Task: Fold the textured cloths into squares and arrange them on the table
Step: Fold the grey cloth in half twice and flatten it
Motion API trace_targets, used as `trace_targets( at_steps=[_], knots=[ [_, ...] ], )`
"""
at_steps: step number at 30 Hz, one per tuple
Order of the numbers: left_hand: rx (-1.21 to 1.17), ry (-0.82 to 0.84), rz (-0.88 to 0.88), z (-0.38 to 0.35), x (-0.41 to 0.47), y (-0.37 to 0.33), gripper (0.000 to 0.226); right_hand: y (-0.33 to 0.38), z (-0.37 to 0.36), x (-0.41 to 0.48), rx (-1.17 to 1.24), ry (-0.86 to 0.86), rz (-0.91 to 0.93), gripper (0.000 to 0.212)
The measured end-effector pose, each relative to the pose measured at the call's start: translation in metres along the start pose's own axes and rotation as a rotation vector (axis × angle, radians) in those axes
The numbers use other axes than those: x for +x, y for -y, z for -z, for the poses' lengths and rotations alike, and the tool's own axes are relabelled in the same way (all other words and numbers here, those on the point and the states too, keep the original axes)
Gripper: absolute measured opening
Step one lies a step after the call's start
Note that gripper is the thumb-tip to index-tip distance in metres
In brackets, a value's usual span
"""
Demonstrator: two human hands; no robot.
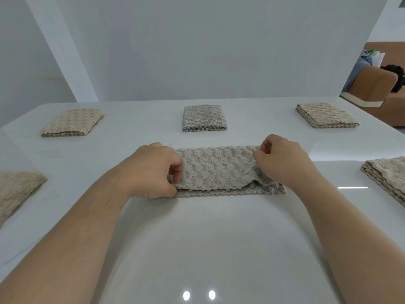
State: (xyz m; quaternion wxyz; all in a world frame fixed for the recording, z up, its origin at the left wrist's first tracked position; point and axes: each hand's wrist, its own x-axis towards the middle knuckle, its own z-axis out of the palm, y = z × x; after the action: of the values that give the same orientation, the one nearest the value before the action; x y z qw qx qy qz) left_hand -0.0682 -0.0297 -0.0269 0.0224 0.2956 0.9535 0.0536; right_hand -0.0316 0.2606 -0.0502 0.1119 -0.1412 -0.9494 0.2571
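Note:
A grey textured cloth [219,170] lies in the middle of the white table [208,238] as a long strip, folded over on itself. My left hand [153,172] pinches its upper layer at the left end. My right hand [282,161] pinches the same layer at the right end. The near edge of the upper layer is lifted slightly off the layer below. Folded squares lie around it: beige at far left [72,122], grey at far centre [205,117], beige at far right [326,115], beige at the left edge [15,189], beige at the right edge [388,176].
A white wall stands right behind the table's far edge. Beyond the far right corner is a brown sofa [372,84] with clothes and a bag on it. The table's near part is glossy and reflects ceiling lights.

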Motion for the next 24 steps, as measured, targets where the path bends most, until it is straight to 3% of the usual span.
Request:
trace_targets(
  at_steps=[3, 9, 24],
  knots=[
    [-0.129, 0.047, 0.001, -0.0002, -0.0012, -0.0032, 0.016, -0.0013, -0.0007, 0.0006, 0.002, 0.034, 0.009, 0.001],
    [-0.18, 0.11, 0.008, -0.0003, -0.0026, -0.0063, 0.01, 0.0002, -0.0001, 0.0, -0.012, 0.081, 0.025, 0.019],
    [-0.185, 0.172, 0.054, 0.0017, -0.0041, -0.0094, 0.007, 0.0083, 0.0041, -0.0071, -0.164, 0.162, -0.031, 0.023]
  ],
)
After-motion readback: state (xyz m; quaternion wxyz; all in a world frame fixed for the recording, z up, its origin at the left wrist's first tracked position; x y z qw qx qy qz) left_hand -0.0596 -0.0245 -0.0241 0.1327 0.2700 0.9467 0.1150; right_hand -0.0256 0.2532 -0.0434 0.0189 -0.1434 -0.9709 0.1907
